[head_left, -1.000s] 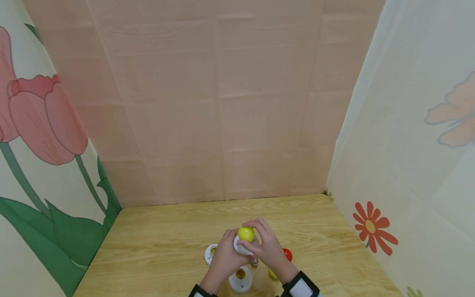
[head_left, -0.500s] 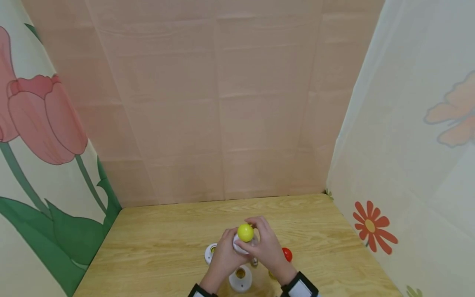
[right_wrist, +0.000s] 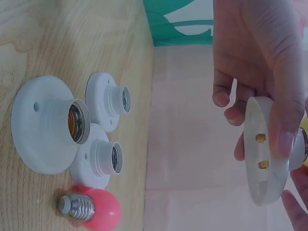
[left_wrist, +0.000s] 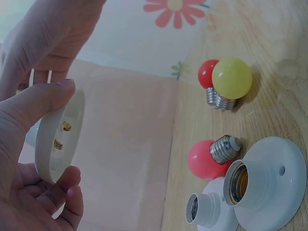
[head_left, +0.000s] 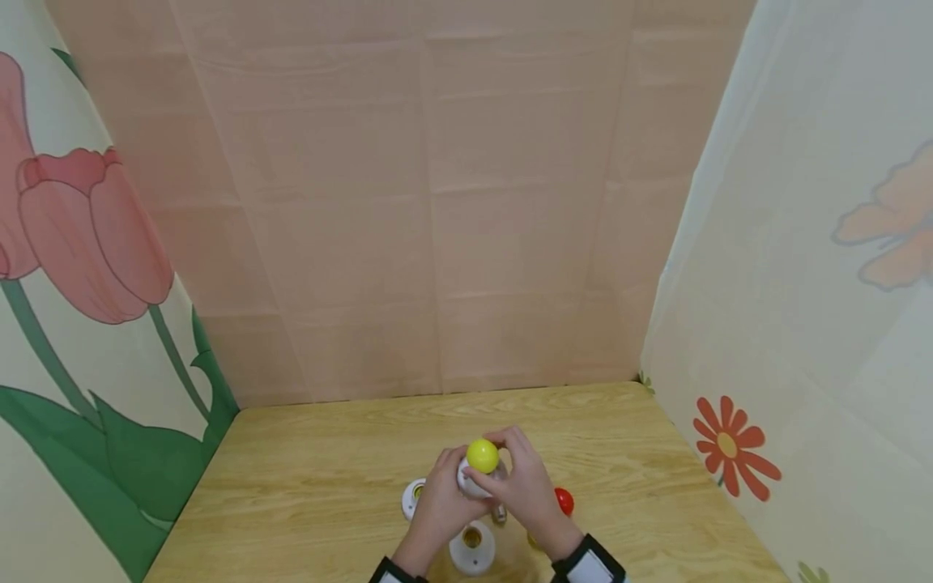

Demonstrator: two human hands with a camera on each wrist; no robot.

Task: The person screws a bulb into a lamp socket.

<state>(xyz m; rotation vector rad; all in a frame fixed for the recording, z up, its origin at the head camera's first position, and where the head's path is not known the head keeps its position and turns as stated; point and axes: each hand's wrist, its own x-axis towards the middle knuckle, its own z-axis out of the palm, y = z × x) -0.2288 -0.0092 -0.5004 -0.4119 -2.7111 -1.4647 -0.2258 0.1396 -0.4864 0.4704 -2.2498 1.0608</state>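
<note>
Head view: left hand [head_left: 446, 500] grips a white socket [head_left: 469, 487], right hand [head_left: 523, 479] pinches its yellow bulb [head_left: 483, 456].

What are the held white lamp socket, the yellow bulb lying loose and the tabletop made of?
Lamp socket: probably hard plastic, judging by its smooth, satiny shell; the brassy terminals inside look metal.
Yellow bulb: smooth glass or plastic, unclear which; its ridged, silvery base seems metal.
Tabletop: wood or printed laminate, from the grain.

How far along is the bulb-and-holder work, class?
Done: nothing visibly; three holders on the table are empty. In hand: the left hand grips a fourth holder while the right hand pinches a yellow bulb at its mouth. Likely remaining: those three and three loose bulbs.
</note>
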